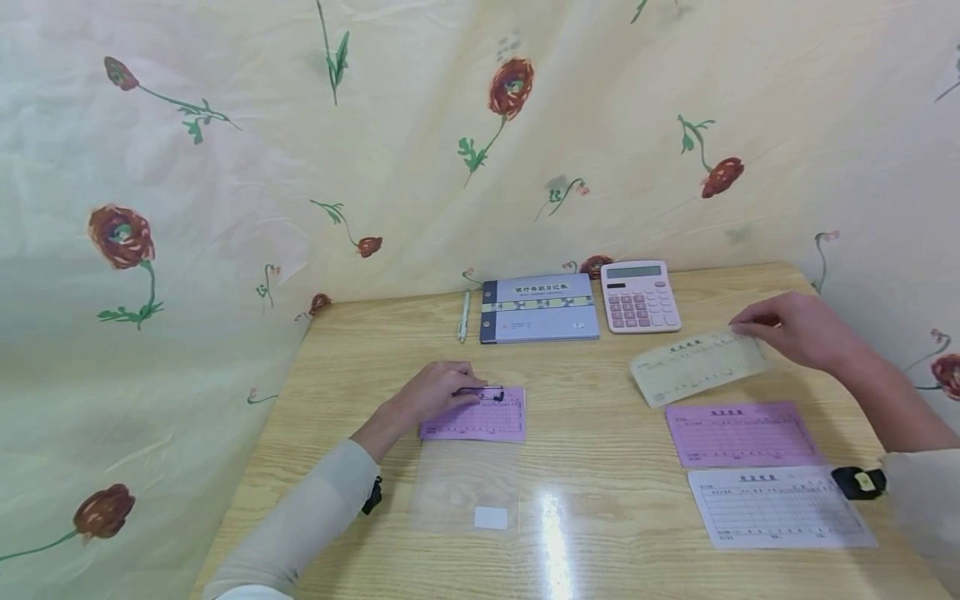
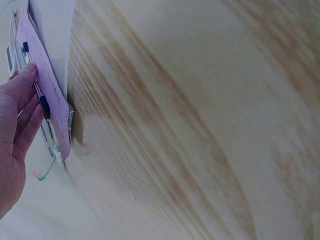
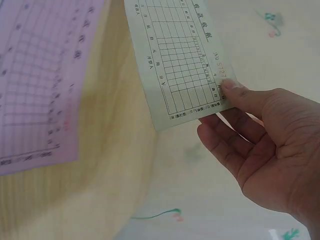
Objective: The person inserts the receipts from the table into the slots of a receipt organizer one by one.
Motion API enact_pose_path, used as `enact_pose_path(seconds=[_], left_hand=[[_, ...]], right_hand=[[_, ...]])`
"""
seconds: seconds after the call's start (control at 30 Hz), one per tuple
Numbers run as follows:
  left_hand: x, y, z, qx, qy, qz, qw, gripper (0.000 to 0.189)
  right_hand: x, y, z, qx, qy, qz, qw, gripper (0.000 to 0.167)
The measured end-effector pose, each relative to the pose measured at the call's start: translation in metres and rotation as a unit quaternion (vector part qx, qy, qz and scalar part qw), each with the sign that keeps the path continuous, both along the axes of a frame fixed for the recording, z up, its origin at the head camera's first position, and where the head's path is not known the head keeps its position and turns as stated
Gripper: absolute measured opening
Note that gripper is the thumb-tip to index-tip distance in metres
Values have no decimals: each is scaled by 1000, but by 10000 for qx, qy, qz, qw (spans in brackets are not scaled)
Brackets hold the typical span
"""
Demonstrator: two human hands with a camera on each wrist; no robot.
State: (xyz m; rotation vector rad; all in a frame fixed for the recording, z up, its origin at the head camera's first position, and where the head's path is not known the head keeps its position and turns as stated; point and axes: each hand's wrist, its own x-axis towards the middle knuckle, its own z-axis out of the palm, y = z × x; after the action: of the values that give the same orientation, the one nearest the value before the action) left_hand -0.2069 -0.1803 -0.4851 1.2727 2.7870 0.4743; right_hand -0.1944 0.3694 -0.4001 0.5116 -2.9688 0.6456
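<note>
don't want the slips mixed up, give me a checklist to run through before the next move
1. Right hand has the green slip: ok, pinched at one end.
2. Green slip laid flat: not ok, held up at that end.
3. Pink slip and white slip on the table: ok.
4. Left hand on the clip: ok, at the pink stack.
5. Clip gripping every sheet: cannot tell.
6. Pen clear of both hands: ok.

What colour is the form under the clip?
The form is purple-pink, clearest in the head view.
</note>
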Motion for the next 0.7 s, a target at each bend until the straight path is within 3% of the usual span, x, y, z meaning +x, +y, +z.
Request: enact_pose_path(seconds=[0.1,0.23,0.4,0.57,0.7], left_hand=[[0,0,0,-42,15,-1,10000,28],[-1,1,0,-51,-60,35,10000,27],[-1,2,1,-76,-168,106,9998,27],[-3,3,2,-186,-90,96,9997,26],[-6,4,3,-315,-96,130,9994,27]], right_hand=[[3,-17,14,-24,100,99,9999,10],[7,-43,30,-289,-82,245,9992,12],[13,-75,41,-940,-313,593,9933,13],[14,-107,45,-1589,-857,1059,9778,13],[11,-137,37,-1989,-1402,1324,9608,15]])
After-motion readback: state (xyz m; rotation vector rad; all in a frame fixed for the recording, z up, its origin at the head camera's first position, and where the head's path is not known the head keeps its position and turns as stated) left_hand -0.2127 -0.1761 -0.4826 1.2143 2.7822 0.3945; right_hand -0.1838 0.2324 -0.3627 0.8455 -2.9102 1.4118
